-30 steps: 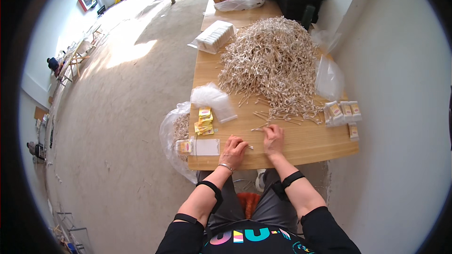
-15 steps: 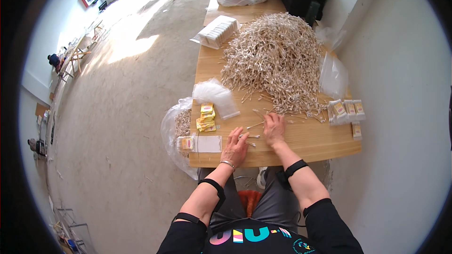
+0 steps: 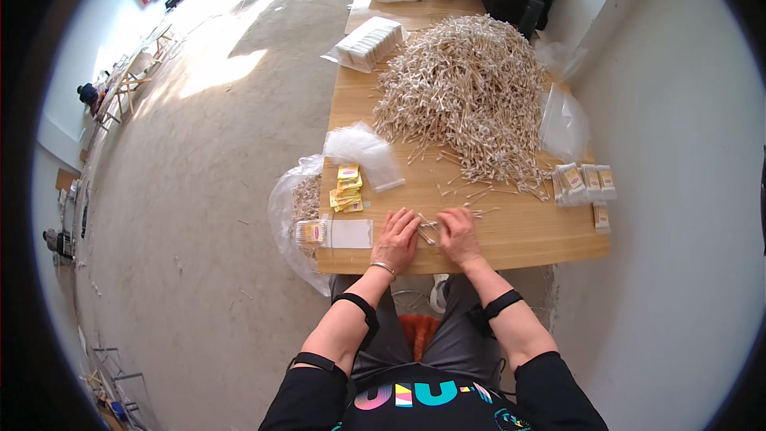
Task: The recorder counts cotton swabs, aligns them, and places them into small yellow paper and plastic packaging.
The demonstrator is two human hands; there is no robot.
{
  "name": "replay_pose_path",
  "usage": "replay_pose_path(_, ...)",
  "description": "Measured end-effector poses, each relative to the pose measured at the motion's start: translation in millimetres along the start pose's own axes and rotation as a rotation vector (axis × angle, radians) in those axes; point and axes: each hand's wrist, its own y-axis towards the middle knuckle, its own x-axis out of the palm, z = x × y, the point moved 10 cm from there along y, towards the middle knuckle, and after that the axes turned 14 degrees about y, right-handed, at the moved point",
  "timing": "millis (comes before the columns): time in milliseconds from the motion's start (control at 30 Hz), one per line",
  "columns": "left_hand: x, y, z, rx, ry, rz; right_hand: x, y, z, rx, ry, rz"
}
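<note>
Currently, head view. Clock laid on the tabletop, 12 at the far side, 6 at the person.

Left hand [image 3: 396,238] at 7, palm down, fingers lightly bent and close to the wood; metal bracelet [image 3: 383,269] at the wrist. Several cotton swabs [image 3: 426,235] show in the gap between the hands, their ends close to the left thumb and index finger; cannot tell whether this hand grips them or only covers them.

Right hand [image 3: 459,235] at 6, fingers curled in, slightly blurred; its fingertips are partly hidden, so cannot tell how far they part or whether a swab is pinched. Loose swabs [image 3: 479,191] lie scattered just beyond it, toward 12.

Large swab heap [image 3: 471,96] fills the centre and spreads toward 12.

At 8: yellow cards [image 3: 348,190] in a loose stack; below them a white rectangle [image 3: 351,234], with a filled swab pack [image 3: 309,232] at its left end. Clear bags [image 3: 363,154] fan out near 9. Wrapped white stack [image 3: 371,42] between 10 and 11. At 3, clear plastic [image 3: 564,124]; at 4, a cluster of small filled packets [image 3: 586,182].
</note>
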Motion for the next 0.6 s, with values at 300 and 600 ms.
replay_pose_path(300,-11,1,4,0.029,-0.051,0.048,-70,-6,41,0.214,-0.325,0.206)
replay_pose_path(600,-7,2,5,0.057,-0.105,0.034,-50,-5,42,0.207,-0.287,0.204)
